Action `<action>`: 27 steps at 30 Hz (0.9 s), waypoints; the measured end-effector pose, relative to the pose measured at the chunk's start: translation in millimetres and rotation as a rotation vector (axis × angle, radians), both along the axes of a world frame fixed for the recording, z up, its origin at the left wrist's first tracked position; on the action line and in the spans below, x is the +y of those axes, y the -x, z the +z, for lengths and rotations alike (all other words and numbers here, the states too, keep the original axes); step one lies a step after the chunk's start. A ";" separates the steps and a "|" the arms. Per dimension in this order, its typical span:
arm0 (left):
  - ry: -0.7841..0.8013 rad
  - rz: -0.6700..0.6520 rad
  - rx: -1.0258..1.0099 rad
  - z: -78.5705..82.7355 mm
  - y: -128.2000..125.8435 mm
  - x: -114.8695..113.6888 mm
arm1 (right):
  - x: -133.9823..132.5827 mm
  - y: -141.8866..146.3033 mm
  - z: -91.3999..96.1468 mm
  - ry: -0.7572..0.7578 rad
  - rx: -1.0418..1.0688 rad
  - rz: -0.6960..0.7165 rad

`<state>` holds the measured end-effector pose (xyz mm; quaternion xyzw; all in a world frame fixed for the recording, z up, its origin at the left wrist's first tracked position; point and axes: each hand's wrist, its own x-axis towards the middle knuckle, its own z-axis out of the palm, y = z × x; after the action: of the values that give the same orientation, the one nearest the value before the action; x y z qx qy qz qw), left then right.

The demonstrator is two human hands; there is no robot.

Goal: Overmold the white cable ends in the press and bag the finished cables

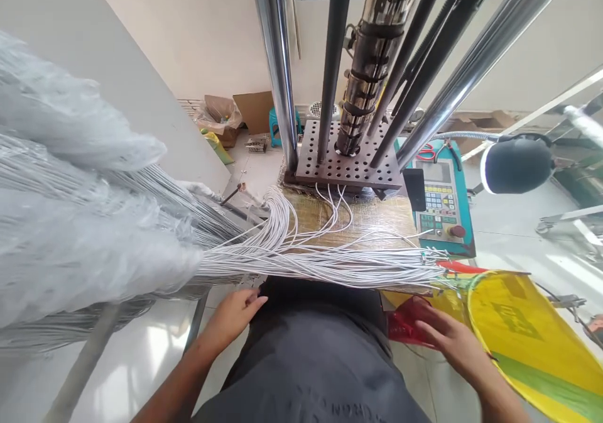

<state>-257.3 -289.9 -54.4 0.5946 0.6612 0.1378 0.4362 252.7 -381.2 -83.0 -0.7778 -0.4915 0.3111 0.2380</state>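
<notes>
My left hand point(234, 315) rests at my hip below the table edge, fingers loosely extended and holding nothing. My right hand point(450, 339) lies flat and open on a red plastic bag point(405, 325) beside a yellow sack point(522, 335). Just above both hands, a thick bundle of white wires point(330, 266) lies across the wooden worktop point(377, 219), its stripped ends pointing right. Several wires loop up to a perforated brown metal plate point(348, 159).
Steel columns and a ribbed cylinder point(367, 77) rise from the plate. A teal control panel with buttons point(440, 203) sits to the right, with a black lamp head point(516, 165) beyond it. Plastic-wrapped wire bundles point(70, 222) fill the left. Cardboard boxes point(226, 118) stand on the floor.
</notes>
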 end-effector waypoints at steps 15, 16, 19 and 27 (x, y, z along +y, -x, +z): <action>-0.361 -0.942 0.193 46.6 -214.8 138.0 | 165.3 38.5 44.5 -0.662 -0.392 0.687; -0.323 -0.926 0.176 47.5 -212.6 138.6 | 163.9 33.2 43.3 -0.671 -0.383 0.685; -0.316 -0.864 0.153 52.9 -206.7 136.5 | 155.5 16.7 42.0 -0.708 -0.335 0.649; -0.010 -0.770 -0.127 68.5 -235.9 158.7 | 123.3 -13.4 42.5 -0.810 -0.183 0.327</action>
<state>-21.4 -131.2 14.2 0.7917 0.3607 0.0036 0.4931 266.1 -257.9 -40.4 -0.5582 -0.7093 0.0571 0.4266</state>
